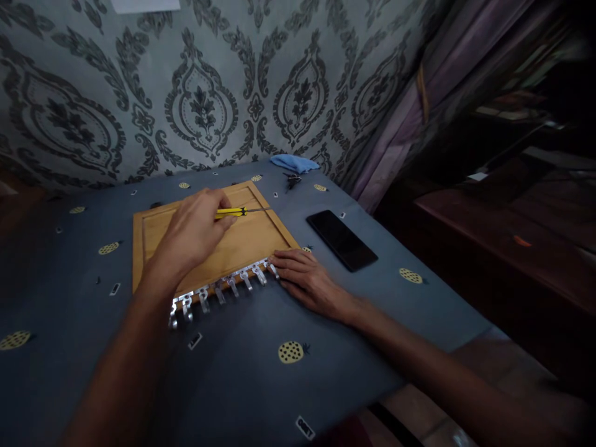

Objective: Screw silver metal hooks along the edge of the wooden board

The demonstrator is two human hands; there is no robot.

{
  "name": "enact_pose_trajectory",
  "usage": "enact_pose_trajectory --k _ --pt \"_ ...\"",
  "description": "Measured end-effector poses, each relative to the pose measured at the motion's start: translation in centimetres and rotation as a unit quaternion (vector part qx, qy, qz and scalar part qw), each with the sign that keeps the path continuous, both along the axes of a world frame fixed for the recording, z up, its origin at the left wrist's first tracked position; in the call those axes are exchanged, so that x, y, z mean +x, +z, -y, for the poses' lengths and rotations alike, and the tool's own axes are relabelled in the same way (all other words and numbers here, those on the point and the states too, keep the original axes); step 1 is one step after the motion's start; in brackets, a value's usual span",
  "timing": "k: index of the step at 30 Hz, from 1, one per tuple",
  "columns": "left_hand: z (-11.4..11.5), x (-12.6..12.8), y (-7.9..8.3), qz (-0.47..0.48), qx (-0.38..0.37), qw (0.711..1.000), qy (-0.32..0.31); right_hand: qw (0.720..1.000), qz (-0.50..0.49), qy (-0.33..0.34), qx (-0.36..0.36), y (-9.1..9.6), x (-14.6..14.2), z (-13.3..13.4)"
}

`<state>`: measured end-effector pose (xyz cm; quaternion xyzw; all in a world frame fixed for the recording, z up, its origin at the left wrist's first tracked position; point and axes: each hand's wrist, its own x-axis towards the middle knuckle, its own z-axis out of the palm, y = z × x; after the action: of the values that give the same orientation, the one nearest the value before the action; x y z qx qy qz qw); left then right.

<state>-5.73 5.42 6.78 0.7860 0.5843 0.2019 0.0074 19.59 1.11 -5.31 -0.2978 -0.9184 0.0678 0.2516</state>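
Observation:
My left hand hovers over a wooden board and is closed around a yellow-handled screwdriver, whose metal shaft points right across the board. A metal rail with several hooks lies along the board's near edge. My right hand rests flat on the cloth with fingers stretched out, its fingertips touching the right end of the hook rail.
A blue-grey tablecloth with pineapple prints covers the table. A black phone lies right of the board. A blue cloth and a small dark object sit near the patterned wall. Curtains and dark furniture stand to the right.

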Motion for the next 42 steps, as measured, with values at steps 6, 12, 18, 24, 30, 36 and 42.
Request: enact_pose_trajectory --k 6,12,18,24,30,36,42 --pt "1.0 1.0 2.0 0.24 0.005 0.968 -0.071 1.0 -0.008 0.002 -0.008 0.0 0.0 0.0" --pt "1.7 2.1 1.2 0.241 -0.011 0.964 -0.116 1.0 0.005 -0.008 -0.003 0.3 -0.2 0.1" --pt "2.2 3.4 0.9 0.198 -0.037 0.97 -0.135 1.0 -0.001 0.004 0.009 0.1 -0.1 0.0" --pt "2.3 4.2 0.5 0.144 -0.028 0.981 -0.129 1.0 -0.004 0.006 0.023 -0.5 -0.1 -0.1" --pt "2.1 4.3 0.2 0.132 -0.031 0.983 -0.124 1.0 -0.001 0.003 0.021 -0.4 -0.1 -0.2" --pt "2.0 4.2 0.1 0.138 -0.036 0.982 -0.124 1.0 -0.005 0.005 0.015 -0.3 0.0 -0.1" --pt "2.2 4.2 0.2 0.147 -0.057 0.978 -0.134 1.0 0.0 0.005 0.015 -0.2 -0.1 -0.1"
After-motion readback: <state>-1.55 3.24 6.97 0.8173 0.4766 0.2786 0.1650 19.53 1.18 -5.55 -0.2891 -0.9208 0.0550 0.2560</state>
